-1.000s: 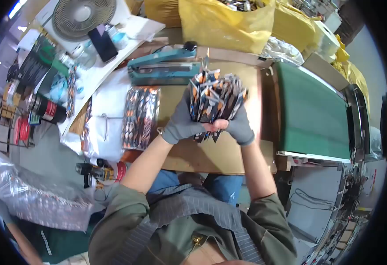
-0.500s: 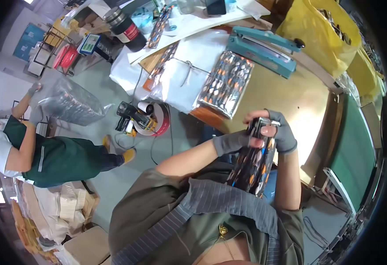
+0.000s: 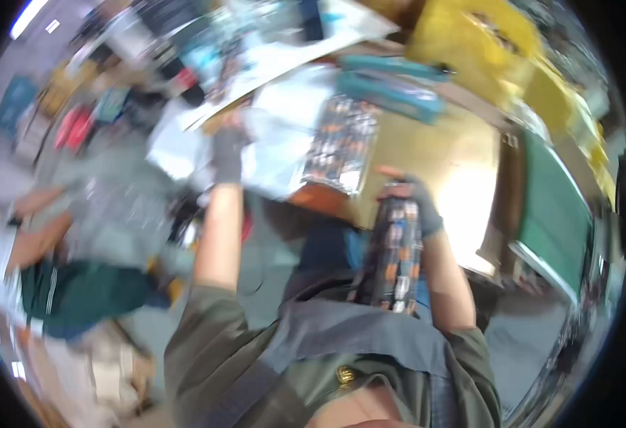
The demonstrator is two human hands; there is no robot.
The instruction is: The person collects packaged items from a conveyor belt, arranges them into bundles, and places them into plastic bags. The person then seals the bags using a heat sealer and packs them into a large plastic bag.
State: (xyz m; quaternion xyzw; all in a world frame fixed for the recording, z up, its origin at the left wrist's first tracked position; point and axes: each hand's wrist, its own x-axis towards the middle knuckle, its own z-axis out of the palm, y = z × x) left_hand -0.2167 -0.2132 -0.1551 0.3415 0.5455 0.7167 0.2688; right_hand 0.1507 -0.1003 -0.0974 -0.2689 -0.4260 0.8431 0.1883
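My right hand [image 3: 416,203], in a grey fingerless glove, is closed round the upper end of a dark patterned bundle [image 3: 393,250], which hangs down against my apron. My left hand [image 3: 229,146], gloved the same way, is stretched out at the left edge of the white plastic sheets [image 3: 284,121]. Motion blurs its fingers, so whether they hold anything is unclear. Between the two hands, a flat pack of similar patterned pieces [image 3: 341,143] lies beside the sheets.
A teal sealer [image 3: 391,89] stands behind the cardboard-covered table [image 3: 456,160]. A yellow bag [image 3: 470,36] is at the back, a green board [image 3: 552,207] at the right. At the left a co-worker in a green apron [image 3: 88,292] is beside a clear plastic bag [image 3: 120,214].
My left hand has let go of the bundle and moved up and left to the white sheets. My right hand still holds the bundle. Earlier, both hands held it upright over the table.
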